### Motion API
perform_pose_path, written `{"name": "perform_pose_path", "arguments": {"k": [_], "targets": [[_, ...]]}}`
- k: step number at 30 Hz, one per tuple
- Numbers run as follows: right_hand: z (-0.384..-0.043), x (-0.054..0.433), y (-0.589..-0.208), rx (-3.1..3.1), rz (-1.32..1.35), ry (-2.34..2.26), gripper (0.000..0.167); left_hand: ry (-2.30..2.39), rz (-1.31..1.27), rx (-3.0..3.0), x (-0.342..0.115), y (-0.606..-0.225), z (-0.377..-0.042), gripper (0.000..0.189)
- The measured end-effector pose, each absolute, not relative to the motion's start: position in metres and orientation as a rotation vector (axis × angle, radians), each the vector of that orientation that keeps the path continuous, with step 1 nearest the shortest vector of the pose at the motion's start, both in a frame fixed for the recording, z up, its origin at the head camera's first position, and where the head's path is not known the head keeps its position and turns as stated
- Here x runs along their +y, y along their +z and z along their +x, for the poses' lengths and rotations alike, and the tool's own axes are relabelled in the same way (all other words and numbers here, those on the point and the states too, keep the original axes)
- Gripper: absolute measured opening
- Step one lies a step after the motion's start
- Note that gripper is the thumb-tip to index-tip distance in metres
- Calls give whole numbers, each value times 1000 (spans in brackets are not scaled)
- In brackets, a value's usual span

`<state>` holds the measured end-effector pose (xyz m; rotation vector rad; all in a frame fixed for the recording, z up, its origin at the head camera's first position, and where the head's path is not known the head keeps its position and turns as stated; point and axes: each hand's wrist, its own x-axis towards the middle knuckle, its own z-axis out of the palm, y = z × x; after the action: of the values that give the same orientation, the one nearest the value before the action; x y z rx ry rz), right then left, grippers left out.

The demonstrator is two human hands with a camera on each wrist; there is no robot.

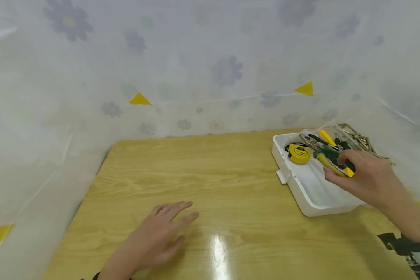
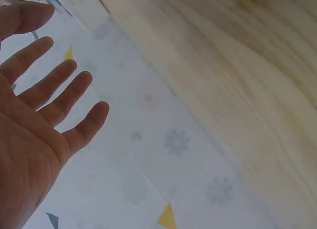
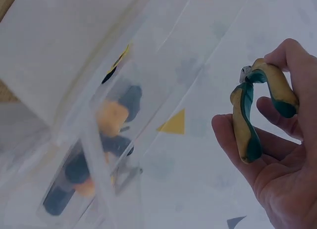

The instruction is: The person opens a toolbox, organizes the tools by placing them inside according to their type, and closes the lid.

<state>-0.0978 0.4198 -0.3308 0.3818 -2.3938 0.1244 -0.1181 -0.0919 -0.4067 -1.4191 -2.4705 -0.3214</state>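
Note:
At the right, my right hand (image 1: 374,177) holds a pair of pliers with yellow-and-green handles (image 1: 324,161) over the white plastic box (image 1: 302,196). In the right wrist view the plier handles (image 3: 244,125) are spread apart, with fingers and thumb around them. A yellow tape measure (image 1: 298,153) lies in the box's far left corner, beside the pliers. My left hand (image 1: 154,235) is over the front of the wooden table, fingers spread. The left wrist view shows its palm (image 2: 29,145) with nothing in it.
Several other tools, one with a yellow handle (image 1: 327,137), lie at the back of the box. Brass-coloured metal pieces (image 1: 362,140) are behind them. A latch tab (image 1: 282,177) juts from the box's left side. Flower-printed sheeting (image 1: 227,72) surrounds the wooden table (image 1: 182,167).

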Motion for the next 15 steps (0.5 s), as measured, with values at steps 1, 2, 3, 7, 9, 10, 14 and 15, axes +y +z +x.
{"name": "perform_pose_path", "arguments": {"k": [1, 2, 3, 7, 9, 10, 14, 15], "targets": [[-97, 425, -329, -2394, 366, 119, 81, -329, -1443, -2460, -89, -407, -120, 69], [-96, 431, -328, -2397, 350, 114, 84, -334, -1466, -2443, -86, -407, -121, 70], [-96, 436, -326, -2398, 345, 105, 86, -340, -1483, -2426, -84, -408, -122, 70], [-93, 454, -321, -2431, 275, 70, 96, -331, -1529, -2368, -75, -407, -126, 69], [-91, 461, -317, -2460, 228, 46, 101, -335, -1544, -2358, -69, -405, -126, 68], [-90, 466, -316, -2476, 204, 34, 102, -337, -1555, -2359, -66, -404, -126, 66], [-96, 521, -340, -2519, 83, -28, 92, -340, -1617, -2330, -51, -397, -124, 59], [-100, 546, -353, -2517, 61, -41, 83, -330, -1637, -2323, -47, -395, -123, 58]]}}
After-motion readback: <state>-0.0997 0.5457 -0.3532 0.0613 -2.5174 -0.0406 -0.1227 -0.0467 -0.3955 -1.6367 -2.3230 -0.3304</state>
